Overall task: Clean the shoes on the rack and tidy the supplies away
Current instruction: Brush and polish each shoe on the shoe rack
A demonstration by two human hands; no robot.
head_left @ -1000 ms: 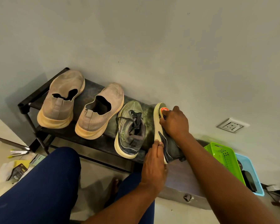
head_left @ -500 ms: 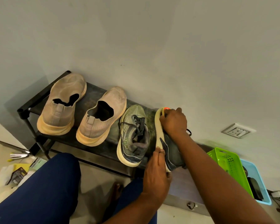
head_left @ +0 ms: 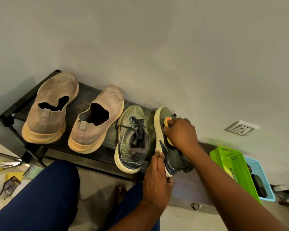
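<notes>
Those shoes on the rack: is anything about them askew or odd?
One is. The rightmost dark sneaker is tipped on its side, sole edge facing left, while the other three stand flat. The left hand holds its heel; the right hand presses a brush against it.

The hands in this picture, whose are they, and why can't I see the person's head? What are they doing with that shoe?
The camera sits on the person's head and looks down, so you see only their arms, hands and knees in blue trousers.

In front of them is a black shoe rack against the wall. On it stand two dusty beige shoes and one green-grey sneaker with laces.

The matching sneaker is tipped on its side. The left hand grips its heel end to keep it steady. The right hand holds a small brush with an orange spot against the shoe, probably scrubbing it clean.

To the right are a green basket and a blue basket, with dark things in the blue one that are too hidden to name.
</notes>
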